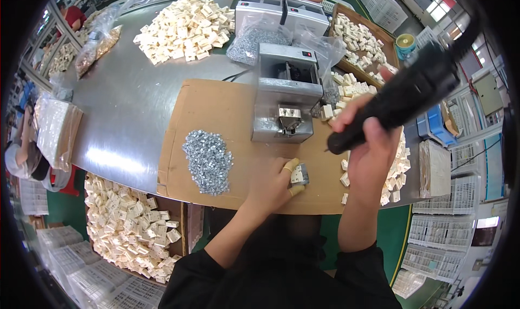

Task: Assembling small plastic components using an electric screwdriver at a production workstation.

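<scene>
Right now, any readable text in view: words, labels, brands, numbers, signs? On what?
None that can be read.
Machine: any marks near the red switch are too small.
Driver in the right hand: too blurred to tell if it bears print.
Block in the left hand: no lettering can be made out.
</scene>
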A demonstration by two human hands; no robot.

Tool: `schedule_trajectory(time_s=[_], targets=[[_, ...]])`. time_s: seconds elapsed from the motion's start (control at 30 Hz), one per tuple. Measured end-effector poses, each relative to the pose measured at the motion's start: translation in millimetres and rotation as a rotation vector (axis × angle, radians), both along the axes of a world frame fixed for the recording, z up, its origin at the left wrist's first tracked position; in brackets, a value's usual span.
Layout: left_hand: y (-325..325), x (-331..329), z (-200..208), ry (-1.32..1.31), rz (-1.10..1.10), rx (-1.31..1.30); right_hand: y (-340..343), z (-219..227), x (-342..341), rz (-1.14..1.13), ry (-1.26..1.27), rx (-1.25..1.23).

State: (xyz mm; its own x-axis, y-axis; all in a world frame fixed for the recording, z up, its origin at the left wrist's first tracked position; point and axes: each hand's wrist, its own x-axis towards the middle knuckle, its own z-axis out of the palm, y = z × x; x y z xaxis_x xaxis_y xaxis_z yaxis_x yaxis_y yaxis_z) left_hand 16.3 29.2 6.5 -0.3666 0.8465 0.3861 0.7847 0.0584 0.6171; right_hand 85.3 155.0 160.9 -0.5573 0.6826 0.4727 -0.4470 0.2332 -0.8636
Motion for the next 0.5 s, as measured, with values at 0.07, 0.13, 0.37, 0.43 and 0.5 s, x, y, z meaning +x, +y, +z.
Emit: schedule_trajectory(time_s=[0.07, 0.13, 0.37, 0.43, 0.5], targets=[[0, 1, -1, 0.053, 0.059, 0.064, 8, -7, -2, -0.039, 0.062, -0.007], [-5, 0, 0, 0.013, 0.058, 0.033, 14, -24, -11, -0.006, 0.105, -0.003], [-12, -6, -1, 0.009, 0.039, 0.025, 19, -51, -48, -0.066, 0.323, -0.076], [-11, -8, 1, 0.017, 0.033, 0.064, 23, -56, -55, -0.056, 0.331, -0.061], [-10, -6, 1, 0.025, 0.019, 0.103, 24, -62, -58, -0.054, 0.339, -0.043]])
